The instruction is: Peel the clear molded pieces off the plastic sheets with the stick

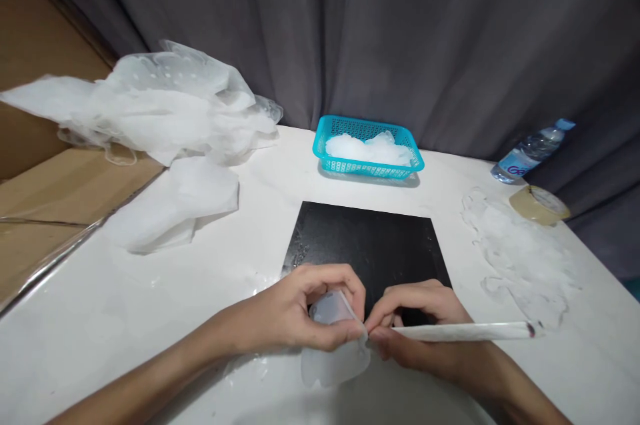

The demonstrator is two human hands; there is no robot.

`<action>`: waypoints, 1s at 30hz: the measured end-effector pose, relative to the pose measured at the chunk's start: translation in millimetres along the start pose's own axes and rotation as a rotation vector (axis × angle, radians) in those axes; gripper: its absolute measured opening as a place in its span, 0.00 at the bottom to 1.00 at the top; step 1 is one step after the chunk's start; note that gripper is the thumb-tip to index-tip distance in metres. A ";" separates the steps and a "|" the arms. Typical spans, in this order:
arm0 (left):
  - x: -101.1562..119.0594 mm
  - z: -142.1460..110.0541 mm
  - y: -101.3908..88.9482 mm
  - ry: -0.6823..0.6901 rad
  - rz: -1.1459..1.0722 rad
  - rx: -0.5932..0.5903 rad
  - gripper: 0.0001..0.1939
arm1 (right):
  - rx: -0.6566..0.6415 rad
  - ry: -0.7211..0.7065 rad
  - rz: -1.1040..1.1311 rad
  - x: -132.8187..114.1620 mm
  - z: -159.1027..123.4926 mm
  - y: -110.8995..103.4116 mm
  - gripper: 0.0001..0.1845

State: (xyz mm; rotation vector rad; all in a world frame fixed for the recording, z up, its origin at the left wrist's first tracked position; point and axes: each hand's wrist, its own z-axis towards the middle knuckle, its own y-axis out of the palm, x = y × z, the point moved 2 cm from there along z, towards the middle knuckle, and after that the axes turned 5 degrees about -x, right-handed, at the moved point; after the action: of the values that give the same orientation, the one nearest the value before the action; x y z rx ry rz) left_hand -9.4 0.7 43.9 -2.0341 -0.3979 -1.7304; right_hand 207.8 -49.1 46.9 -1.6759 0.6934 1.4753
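Film [335,368], cloudy and curved, is gripped between the thumb and fingers of the left hand [293,311]. Just right of that pinch, the right hand [430,305] is closed around a white stick [465,332], its fingertips meeting the left ones at the film's edge (whether they pinch the film too, I cannot tell). Under and beyond the fingers lies a black mat [370,238]; farther past them, a basket [370,170] holding white pieces [370,148]. Left of the fingers are sheets [175,205]; right, scraps [525,255], tape [527,208] and a bottle [525,157].
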 end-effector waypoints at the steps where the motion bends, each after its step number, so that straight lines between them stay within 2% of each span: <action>1: -0.1 0.1 -0.3 -0.005 0.013 -0.002 0.10 | -0.001 0.006 0.001 0.6 -0.2 0.3 0.09; 8: -5.5 1.4 -4.4 -0.039 0.059 -0.043 0.10 | -0.004 0.086 -0.017 4.5 0.7 3.4 0.07; 15: -2.9 2.9 -6.4 0.005 0.108 -0.061 0.06 | -0.001 0.221 0.058 4.6 3.6 7.5 0.07; 22: -4.9 2.8 -4.6 0.008 0.158 -0.067 0.05 | -0.025 0.236 0.096 9.2 2.1 8.6 0.09; 30: -5.5 3.2 -2.5 -0.012 0.228 -0.086 0.07 | -0.023 0.257 0.025 6.2 3.7 7.6 0.04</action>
State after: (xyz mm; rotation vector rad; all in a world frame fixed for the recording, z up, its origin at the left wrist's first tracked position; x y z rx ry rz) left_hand -8.8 4.8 38.5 -2.0605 -0.0913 -1.6219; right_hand 200.7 -49.6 39.3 -1.9012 0.8397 1.3012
